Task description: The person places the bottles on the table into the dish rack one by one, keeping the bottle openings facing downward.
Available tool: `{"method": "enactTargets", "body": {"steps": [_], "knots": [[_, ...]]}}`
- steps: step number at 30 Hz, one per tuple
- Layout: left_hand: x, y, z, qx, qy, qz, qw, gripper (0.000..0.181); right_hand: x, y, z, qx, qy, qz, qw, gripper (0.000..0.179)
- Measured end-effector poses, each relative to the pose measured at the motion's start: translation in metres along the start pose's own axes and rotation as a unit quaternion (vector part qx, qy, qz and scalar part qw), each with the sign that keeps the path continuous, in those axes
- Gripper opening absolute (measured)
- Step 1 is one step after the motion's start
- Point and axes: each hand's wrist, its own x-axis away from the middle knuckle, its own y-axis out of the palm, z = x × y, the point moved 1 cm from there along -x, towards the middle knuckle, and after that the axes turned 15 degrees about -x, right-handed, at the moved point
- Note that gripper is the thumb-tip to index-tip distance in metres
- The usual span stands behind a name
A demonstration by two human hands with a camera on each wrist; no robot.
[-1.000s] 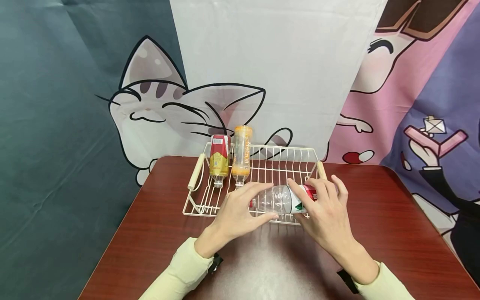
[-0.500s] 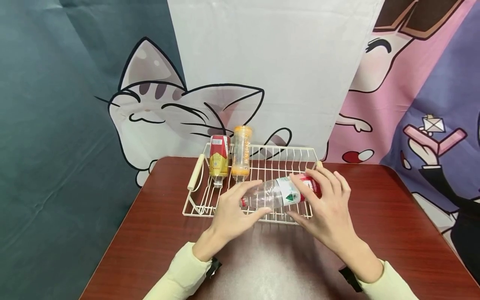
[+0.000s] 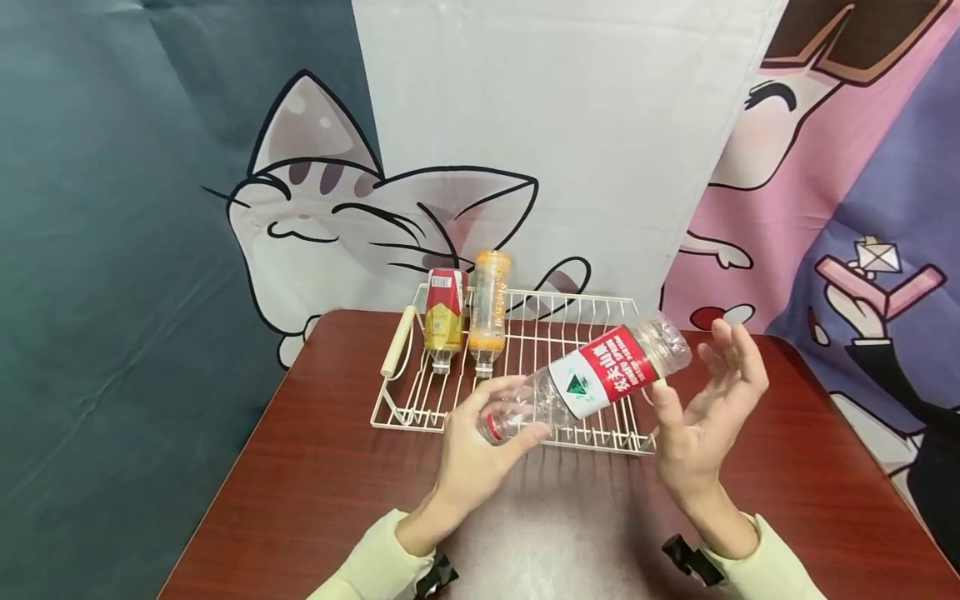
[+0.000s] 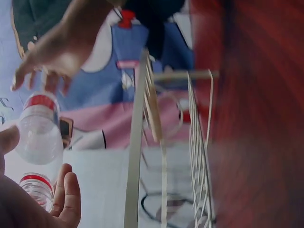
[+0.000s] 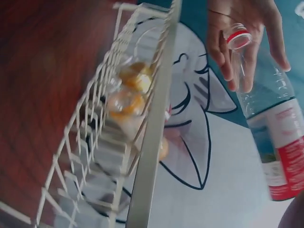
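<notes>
A clear plastic water bottle [image 3: 592, 379] with a red and white label is held tilted above a wire basket, its base up to the right. My left hand [image 3: 472, 450] grips it near the neck, between thumb and fingers. Beside the base, my right hand [image 3: 705, 417] is spread with the thumb close to the bottle; whether they touch is unclear. In the right wrist view, the bottle's [image 5: 270, 109] mouth shows uncapped with a red ring, against the left hand [image 5: 247, 28]. The left wrist view shows the bottle [image 4: 40, 137] past the left fingers [image 4: 71, 197].
The cream wire basket has a pale handle [image 3: 397, 342] at its left. Inside it, towards the left, a red and yellow bottle [image 3: 444, 312] and an orange-marked clear bottle [image 3: 489, 304] lean neck-down. Red-brown tabletop [image 3: 315, 467] surrounds it; a printed cloth [image 3: 600, 125] hangs behind.
The bottle has risen from the basket, its base swinging up to the right. My right hand has let go of the label end and opened away to the right; the left keeps the neck.
</notes>
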Motion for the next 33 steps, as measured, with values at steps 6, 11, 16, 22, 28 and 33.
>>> {"method": "enactTargets", "body": {"steps": [6,11,16,22,28,33], "knots": [[0.01,0.017,-0.001,0.146,-0.042,-0.039,0.9876,0.058,0.004,-0.013,0.005,-0.152,0.174,0.003,0.973,0.073],[0.02,0.031,-0.001,0.268,-0.115,-0.082,0.9528,0.062,0.004,-0.012,0.004,-0.203,0.244,-0.039,0.9476,0.078],[0.024,0.04,0.0,0.335,-0.16,-0.106,0.9226,0.053,0.004,-0.005,0.002,-0.221,0.278,-0.082,0.9312,0.078],[0.024,0.042,0.001,0.349,-0.166,-0.104,0.9165,0.051,0.004,-0.002,0.001,-0.21,0.313,-0.097,0.9212,0.07],[0.021,0.04,0.001,0.328,-0.166,-0.095,0.9251,0.057,0.003,0.0,0.0,-0.189,0.333,-0.099,0.9185,0.07],[0.02,0.039,0.0,0.317,-0.165,-0.092,0.9295,0.055,0.003,0.001,0.001,-0.136,0.352,-0.089,0.9217,0.074]]}}
